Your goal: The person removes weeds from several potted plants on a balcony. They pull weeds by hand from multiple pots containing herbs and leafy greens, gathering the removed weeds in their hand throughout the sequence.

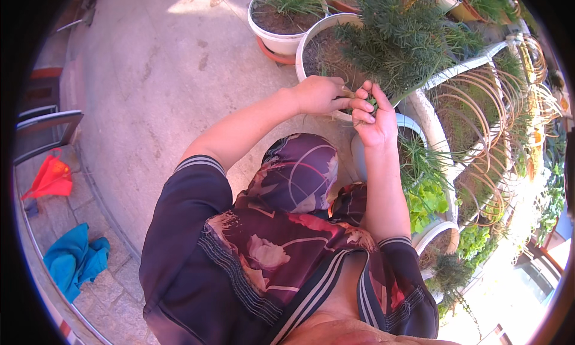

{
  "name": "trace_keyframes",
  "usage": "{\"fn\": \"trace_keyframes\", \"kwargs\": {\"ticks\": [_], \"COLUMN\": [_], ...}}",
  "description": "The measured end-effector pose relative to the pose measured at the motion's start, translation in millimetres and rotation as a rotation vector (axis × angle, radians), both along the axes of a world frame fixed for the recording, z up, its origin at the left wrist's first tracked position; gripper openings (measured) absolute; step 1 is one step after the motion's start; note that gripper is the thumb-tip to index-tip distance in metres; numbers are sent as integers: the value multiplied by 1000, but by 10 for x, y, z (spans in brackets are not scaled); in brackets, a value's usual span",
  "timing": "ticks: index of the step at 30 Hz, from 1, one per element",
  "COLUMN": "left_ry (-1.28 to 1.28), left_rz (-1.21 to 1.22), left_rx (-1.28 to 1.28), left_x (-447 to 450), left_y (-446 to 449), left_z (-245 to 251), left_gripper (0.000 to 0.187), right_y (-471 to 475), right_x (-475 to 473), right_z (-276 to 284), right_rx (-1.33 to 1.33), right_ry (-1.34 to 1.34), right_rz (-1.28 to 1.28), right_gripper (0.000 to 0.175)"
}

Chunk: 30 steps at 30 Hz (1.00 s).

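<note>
My right hand (373,114) is palm up with its fingers curled around a long green leaf blade (411,90), which runs out to the upper right past the evergreen plant. My left hand (320,95), back up, meets the right fingertips and pinches a thin yellowish piece, perhaps the dry end of the same blade. Both hands are over the near rim of a large white pot (307,42) of soil. Feathery evergreen foliage (395,40) leans over that pot just beyond my fingers. What lies inside the right fist is mostly hidden.
A smaller white pot (287,40) with grassy leaves stands at the upper left of the large one. Pale blue pot (411,123) and white-edged planting beds (438,120) with arched canes (483,102) lie right. Red (51,176) and blue cloths (74,259) lie at far left.
</note>
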<state>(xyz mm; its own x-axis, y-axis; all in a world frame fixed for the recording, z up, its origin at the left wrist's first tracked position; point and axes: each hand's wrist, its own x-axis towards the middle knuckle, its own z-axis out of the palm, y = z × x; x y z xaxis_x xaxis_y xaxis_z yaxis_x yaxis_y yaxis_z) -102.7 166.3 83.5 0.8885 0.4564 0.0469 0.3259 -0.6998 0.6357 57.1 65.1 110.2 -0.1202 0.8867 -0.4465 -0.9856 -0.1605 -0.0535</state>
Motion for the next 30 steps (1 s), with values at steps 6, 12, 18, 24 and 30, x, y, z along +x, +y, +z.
{"fn": "trace_keyframes", "kwargs": {"ticks": [6, 12, 18, 24, 30], "left_ry": [26, 292, 414, 370, 322], "left_rz": [461, 265, 415, 192, 163], "left_rx": [-466, 388, 1163, 580, 645], "left_x": [222, 828, 1042, 1134, 996], "left_y": [618, 780, 1133, 683, 974], "left_z": [-212, -670, -1830, -864, -1228], "left_gripper": [33, 39, 54, 41, 41], "right_y": [-135, -325, -313, -407, -477], "right_x": [216, 612, 732, 845, 901], "right_z": [196, 370, 231, 111, 199], "right_rx": [44, 170, 123, 100, 96], "right_ry": [43, -37, -29, -25, -40], "right_rz": [-73, -194, -171, -238, -263], "right_gripper": [15, 15, 17, 18, 18]}}
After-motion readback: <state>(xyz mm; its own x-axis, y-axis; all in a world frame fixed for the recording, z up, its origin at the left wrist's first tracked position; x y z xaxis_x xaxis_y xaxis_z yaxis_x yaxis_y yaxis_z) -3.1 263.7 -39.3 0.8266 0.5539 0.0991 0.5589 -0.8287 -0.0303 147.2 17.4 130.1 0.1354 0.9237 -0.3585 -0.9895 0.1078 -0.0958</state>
